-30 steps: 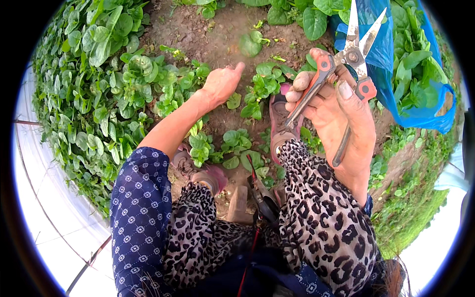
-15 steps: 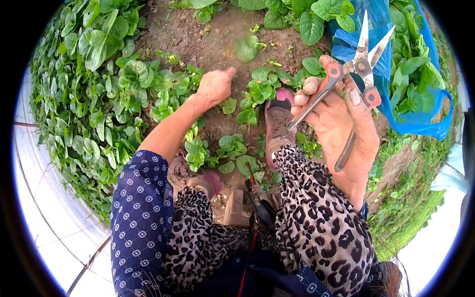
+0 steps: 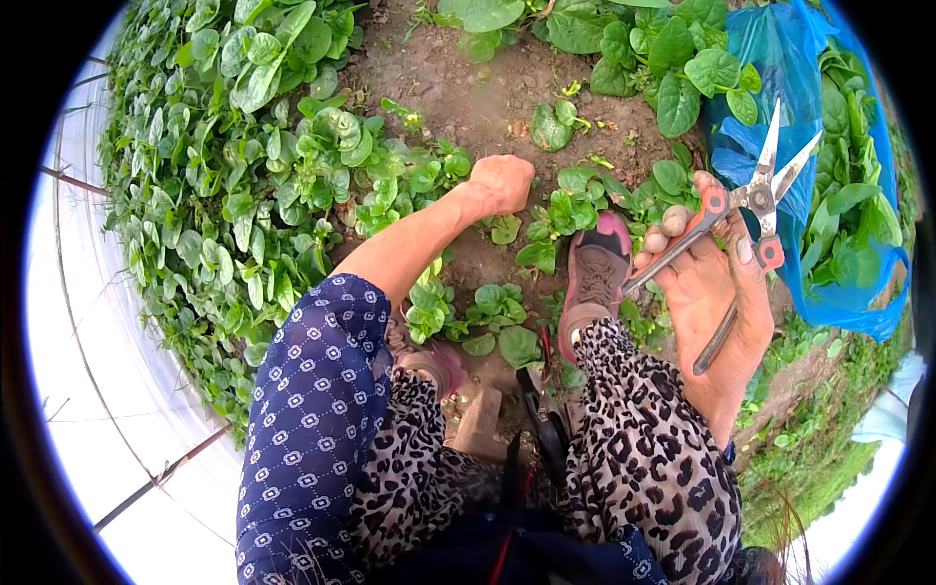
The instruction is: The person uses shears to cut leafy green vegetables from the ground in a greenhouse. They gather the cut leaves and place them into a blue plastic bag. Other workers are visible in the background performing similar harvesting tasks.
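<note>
My left hand (image 3: 502,183) is well to the left of the blue bag (image 3: 819,283), above bare soil. Fingers curled into a fist, back of the hand uppermost; cannot tell whether anything is inside. Left forearm reaches diagonally away from me, elbow bent, navy patterned sleeve (image 3: 312,419) ending near the elbow.

My right hand (image 3: 717,283) is on the near left side of the bag, palm turned up, fingers half curled, holding the shears (image 3: 760,199). One handle crosses the fingers; the other lies along the palm under the thumb. Handles and blades are spread. Blades point away from me and overlap the bag in view; contact cannot be told. Inferred: this loose cradle leaves the tips clear of my legs. Wrist rises beside my right knee, most of the forearm hidden.

The bag holds cut-looking leafy greens (image 3: 846,210); its place on the shears side is probably for easy reach. Left of it, a loose-looking leaf (image 3: 551,129) on the soil. Nearer me and left of the bag: right shoe (image 3: 597,268) among low plants, then a wooden block (image 3: 478,424) between my legs. Farthest left of the bag: a dense leafy bed (image 3: 244,205), pale sheeting (image 3: 127,390) beyond.
</note>
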Tool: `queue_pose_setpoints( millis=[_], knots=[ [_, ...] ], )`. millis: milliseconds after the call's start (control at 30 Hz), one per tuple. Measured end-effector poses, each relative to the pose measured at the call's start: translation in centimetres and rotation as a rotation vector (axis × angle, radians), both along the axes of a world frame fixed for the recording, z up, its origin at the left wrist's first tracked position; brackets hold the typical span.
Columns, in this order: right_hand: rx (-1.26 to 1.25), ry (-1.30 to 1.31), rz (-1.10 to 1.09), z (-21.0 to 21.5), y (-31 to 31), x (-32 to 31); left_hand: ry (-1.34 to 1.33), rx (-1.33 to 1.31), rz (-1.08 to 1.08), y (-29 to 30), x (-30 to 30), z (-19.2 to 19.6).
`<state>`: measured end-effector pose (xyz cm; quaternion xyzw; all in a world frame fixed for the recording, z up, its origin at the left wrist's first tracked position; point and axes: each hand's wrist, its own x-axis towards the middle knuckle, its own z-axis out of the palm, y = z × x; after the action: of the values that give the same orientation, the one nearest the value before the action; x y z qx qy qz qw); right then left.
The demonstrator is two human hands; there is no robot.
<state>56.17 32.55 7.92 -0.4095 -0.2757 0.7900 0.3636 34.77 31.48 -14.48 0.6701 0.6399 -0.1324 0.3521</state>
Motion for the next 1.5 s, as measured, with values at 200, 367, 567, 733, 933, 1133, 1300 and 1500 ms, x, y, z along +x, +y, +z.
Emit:
queue_pose_setpoints(
  millis=[200, 367, 567, 733, 933, 1133, 1300, 1500],
  knots=[
    [-0.005, 0.004, -0.031, 0.0, -0.2, -0.3, -0.284, 0.089, 0.194, -0.6, -2.5, 3.6],
    [-0.013, -0.032, -0.016, 0.1, -0.5, -1.0, -0.125, 0.324, 0.111, -2.5, -6.2, 7.5],
    [-0.173, -0.084, 0.422, -2.5, 1.0, -3.5, -0.117, 0.387, 0.111, -7.9, -8.8, 9.6],
    [-0.518, -0.116, 0.901, -6.1, 3.1, -9.4, -0.242, 0.47, 0.465, -14.7, -7.8, 12.4],
    [-0.639, -0.196, 1.036, -9.0, 4.5, -14.8, -0.477, 0.37, 0.575, -18.1, -3.2, 10.7],
    [-0.679, -0.163, 1.096, -11.8, 4.3, -17.0, -0.393, 0.338, 0.255, -18.5, -2.7, 8.7],
    [-0.598, -0.118, 1.032, -14.1, 3.8, -17.5, -0.483, 0.331, 0.133, -18.9, -1.3, 8.2],
    [-0.429, -0.206, 0.979, -13.2, 3.4, -17.4, -0.498, 0.384, 0.155, -20.0, -1.3, 8.5]
  ],
)
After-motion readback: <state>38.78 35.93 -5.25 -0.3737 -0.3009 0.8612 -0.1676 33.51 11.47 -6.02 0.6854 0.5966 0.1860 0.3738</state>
